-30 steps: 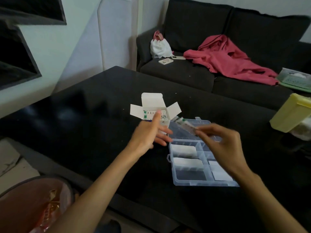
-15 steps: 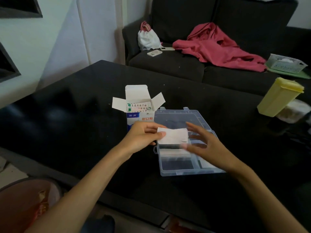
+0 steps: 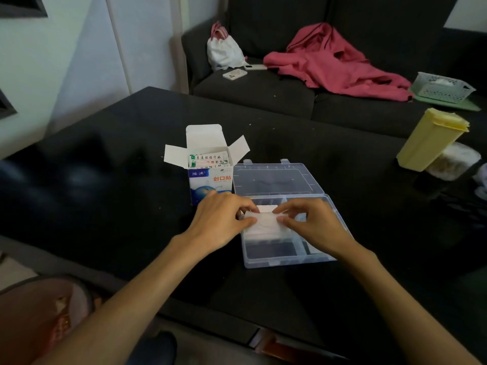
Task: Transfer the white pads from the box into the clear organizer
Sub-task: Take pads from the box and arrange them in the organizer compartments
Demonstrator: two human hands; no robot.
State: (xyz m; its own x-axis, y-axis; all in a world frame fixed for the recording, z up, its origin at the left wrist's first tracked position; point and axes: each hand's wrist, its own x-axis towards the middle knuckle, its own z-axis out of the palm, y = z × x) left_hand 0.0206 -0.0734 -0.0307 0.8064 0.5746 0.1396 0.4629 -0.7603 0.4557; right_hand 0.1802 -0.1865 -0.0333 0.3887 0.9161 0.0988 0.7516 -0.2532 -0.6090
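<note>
Head view: fingers of the left hand and the right hand pinch opposite ends of a white pad, likely to keep it flat while lowering it. It sits over a left compartment of the organizer, just beside the open box on the dark surface.
</note>
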